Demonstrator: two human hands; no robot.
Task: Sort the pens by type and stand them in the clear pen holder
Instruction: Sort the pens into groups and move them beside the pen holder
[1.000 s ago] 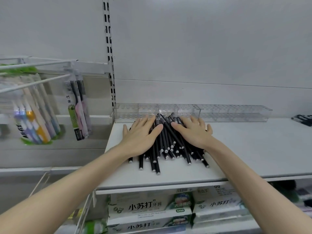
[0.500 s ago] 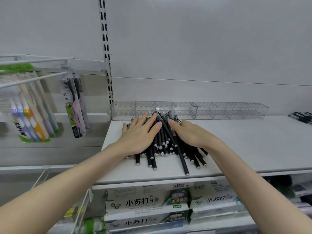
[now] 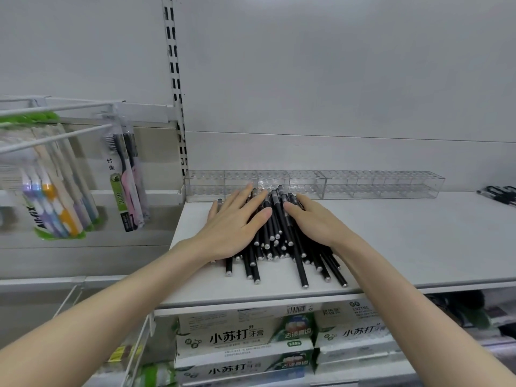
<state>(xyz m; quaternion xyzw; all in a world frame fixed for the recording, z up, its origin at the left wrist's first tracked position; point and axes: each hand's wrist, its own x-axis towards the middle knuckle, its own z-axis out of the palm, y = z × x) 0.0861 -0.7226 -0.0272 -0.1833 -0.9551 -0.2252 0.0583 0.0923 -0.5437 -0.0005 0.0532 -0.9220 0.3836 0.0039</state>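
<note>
Heap of slim black pens with silver end caps [image 3: 275, 241], long axes running front to back, left hand [image 3: 237, 230] and right hand [image 3: 315, 222] pressing flat, fingers straight

Shop — slotted shelf upright [image 3: 175, 88], hanging toothbrush packs [image 3: 122, 180], boxed toothpaste [image 3: 243, 335] below.

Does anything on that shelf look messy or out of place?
Yes: the black pens lie in a crisscrossed heap on the shelf, under the left hand and right hand, while the clear pen holder behind them looks empty.
</note>
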